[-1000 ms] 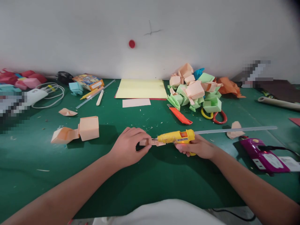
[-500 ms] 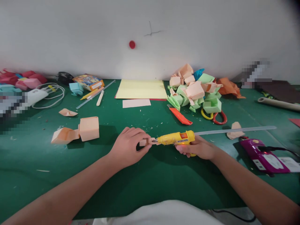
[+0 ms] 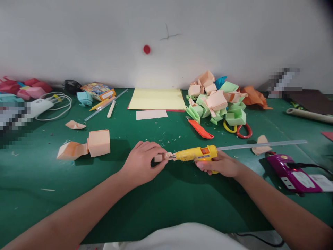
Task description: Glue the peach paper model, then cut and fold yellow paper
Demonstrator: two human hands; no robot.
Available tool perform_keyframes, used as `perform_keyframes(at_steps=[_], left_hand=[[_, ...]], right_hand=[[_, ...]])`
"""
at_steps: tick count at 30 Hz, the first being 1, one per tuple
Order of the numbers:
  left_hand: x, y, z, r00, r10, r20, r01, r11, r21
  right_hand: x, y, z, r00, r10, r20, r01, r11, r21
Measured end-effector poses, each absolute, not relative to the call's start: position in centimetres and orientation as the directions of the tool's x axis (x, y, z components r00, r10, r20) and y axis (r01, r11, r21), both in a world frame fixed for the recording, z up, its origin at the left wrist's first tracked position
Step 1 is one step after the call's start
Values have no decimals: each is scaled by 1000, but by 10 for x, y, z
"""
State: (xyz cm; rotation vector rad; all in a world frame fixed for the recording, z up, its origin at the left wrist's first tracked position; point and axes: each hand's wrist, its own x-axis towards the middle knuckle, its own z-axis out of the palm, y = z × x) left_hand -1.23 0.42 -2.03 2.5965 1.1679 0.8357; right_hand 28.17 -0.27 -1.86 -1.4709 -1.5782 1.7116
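Between the thumb and fingers of my left hand (image 3: 144, 162) is a small folded peach paper piece (image 3: 158, 158), partly hidden by the fingertips. My right hand (image 3: 221, 165) grips a yellow hot glue gun (image 3: 194, 154) by its handle, with a small orange light glowing on its side. The metal nozzle points left and meets the right end of the paper piece; whether it touches, I cannot tell. A long clear glue stick (image 3: 260, 144) sticks out of the gun's back. Left of my left hand stand two joined peach paper boxes (image 3: 99, 143).
An orange cutter (image 3: 199, 128) and scissors (image 3: 244, 131) lie before a heap of folded paper (image 3: 217, 100). A purple power strip (image 3: 292, 173) sits at the right. Yellow sheets (image 3: 157, 99) lie by the wall. At the left are a craft box (image 3: 97, 91) and white cable (image 3: 69, 107).
The glue gun has shifted very slightly to the right. My left hand and the paper piece stay almost in place.
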Motion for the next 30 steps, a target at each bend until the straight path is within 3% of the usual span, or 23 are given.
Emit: perform_keyframes(at_steps=[30], left_hand=[[-14, 4, -22, 544, 727, 420, 630, -684, 368]], right_hand=[[278, -2, -14, -372, 843, -390, 331, -272, -904]])
